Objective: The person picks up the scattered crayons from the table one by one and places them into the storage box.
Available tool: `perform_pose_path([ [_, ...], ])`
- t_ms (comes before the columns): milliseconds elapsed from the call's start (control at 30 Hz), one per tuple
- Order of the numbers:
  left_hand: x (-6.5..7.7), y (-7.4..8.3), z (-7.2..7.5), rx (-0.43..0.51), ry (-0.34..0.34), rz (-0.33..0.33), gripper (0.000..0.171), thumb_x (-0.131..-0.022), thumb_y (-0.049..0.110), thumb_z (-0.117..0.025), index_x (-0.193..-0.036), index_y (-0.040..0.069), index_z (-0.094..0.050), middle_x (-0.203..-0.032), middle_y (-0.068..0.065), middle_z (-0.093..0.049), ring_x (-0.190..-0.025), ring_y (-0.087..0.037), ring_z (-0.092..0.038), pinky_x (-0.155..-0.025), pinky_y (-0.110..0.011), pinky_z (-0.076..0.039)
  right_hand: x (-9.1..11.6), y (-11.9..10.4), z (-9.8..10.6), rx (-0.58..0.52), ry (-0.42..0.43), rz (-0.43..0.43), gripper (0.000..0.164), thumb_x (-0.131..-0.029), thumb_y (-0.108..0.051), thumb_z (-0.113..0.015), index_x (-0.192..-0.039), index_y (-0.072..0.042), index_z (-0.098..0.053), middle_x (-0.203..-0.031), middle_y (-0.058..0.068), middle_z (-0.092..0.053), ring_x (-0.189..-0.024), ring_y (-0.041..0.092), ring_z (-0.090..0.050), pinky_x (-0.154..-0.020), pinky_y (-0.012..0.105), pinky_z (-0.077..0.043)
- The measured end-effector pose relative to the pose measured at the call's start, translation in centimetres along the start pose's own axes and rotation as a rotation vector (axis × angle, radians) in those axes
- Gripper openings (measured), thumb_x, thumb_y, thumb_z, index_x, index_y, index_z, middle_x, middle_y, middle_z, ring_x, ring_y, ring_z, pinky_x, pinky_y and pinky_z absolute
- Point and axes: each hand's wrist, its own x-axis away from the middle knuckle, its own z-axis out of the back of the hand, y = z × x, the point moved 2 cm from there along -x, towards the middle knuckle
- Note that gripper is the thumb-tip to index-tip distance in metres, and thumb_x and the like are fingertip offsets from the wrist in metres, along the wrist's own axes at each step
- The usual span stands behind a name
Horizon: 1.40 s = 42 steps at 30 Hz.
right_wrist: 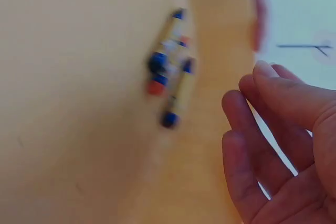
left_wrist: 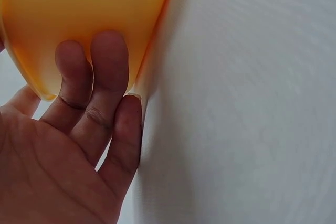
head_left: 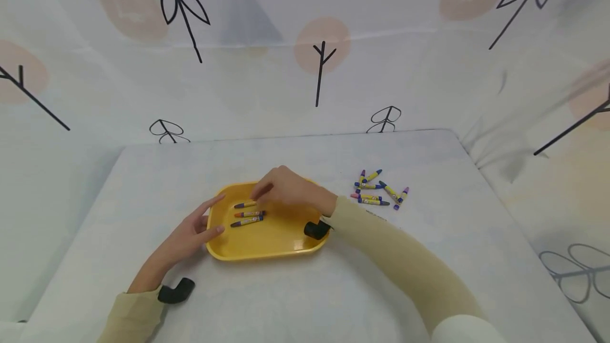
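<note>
A yellow tray [head_left: 281, 240] lies on the table. My left hand [head_left: 188, 234] grips its left end, thumb and index finger over the rim. In the left wrist view, the other fingers [left_wrist: 109, 61] bend against the tray's outer wall. Three crayons lie side by side in the tray's left half: a dark-tipped one [head_left: 245, 205], an orange one [head_left: 249, 214] and another dark-tipped one [head_left: 247, 222]. Over the tray's far side hovers my right hand [head_left: 288, 187], partly covering the farthest crayon. Its fingers [right_wrist: 239, 150] are loosely bent with nothing between them in the right wrist view.
To the right of the tray, several crayons lie in a loose group, among them a pink one [head_left: 366, 196] and a purple one [head_left: 402, 198]. A pale cloth covers the table [head_left: 267, 300]. Behind it hangs a patterned cloth backdrop [head_left: 267, 94].
</note>
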Motion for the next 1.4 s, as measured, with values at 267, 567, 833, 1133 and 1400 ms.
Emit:
perform_pose_path([
  [267,-0.1,0.0,0.0,-0.011,0.008,-0.007,0.076,-0.094,0.038,-0.069,-0.157,0.032,-0.028,-0.116,-0.016,-0.064,-0.084,-0.024,-0.061,-0.071,-0.036,-0.047,4.8,1.7,5.9,0.006,0.189,-0.02,0.019,-0.092,-0.018,-0.073,-0.11,-0.011,-0.077,-0.106,-0.005,-0.073,-0.098,0.01,-0.066,-0.084,0.029,-0.053],
  [567,-0.4,0.4,-0.1,-0.015,-0.004,0.024,0.077,-0.092,0.043,-0.069,-0.157,0.034,-0.027,-0.131,-0.022,-0.059,-0.091,-0.024,-0.061,-0.075,-0.036,-0.048,13.9,8.3,11.0,0.077,0.344,-0.298,0.026,-0.093,-0.02,-0.072,-0.117,-0.009,-0.073,-0.111,0.001,-0.072,-0.107,0.021,-0.063,-0.093,0.045,-0.049],
  [833,-0.3,0.4,-0.1,-0.031,-0.01,0.044,0.079,-0.092,0.046,-0.069,-0.157,0.034,-0.026,-0.135,-0.022,-0.056,-0.097,-0.023,-0.062,-0.088,-0.042,-0.049,22.5,13.7,13.5,0.151,0.406,-0.454,0.035,-0.095,-0.022,-0.07,-0.125,-0.004,-0.067,-0.118,0.013,-0.069,-0.117,0.033,-0.057,-0.094,0.052,-0.044],
  [1133,-0.1,0.2,0.1,-0.018,-0.009,0.047,0.078,-0.092,0.042,-0.07,-0.157,0.033,-0.026,-0.125,-0.02,-0.06,-0.087,-0.024,-0.06,-0.072,-0.037,-0.048,25.4,16.9,12.0,0.166,0.342,-0.409,0.028,-0.082,-0.017,-0.083,-0.107,-0.009,-0.076,-0.109,0.008,-0.068,-0.099,0.025,-0.057,-0.079,0.027,-0.046],
  [1400,-0.1,0.1,0.1,0.005,-0.009,0.042,0.078,-0.092,0.043,-0.07,-0.157,0.034,-0.026,-0.126,-0.019,-0.06,-0.088,-0.025,-0.06,-0.072,-0.037,-0.047,25.2,16.9,11.6,0.208,0.306,-0.36,0.014,-0.077,-0.016,-0.086,-0.087,-0.017,-0.076,-0.094,-0.001,-0.062,-0.089,0.016,-0.053,-0.076,0.029,-0.042],
])
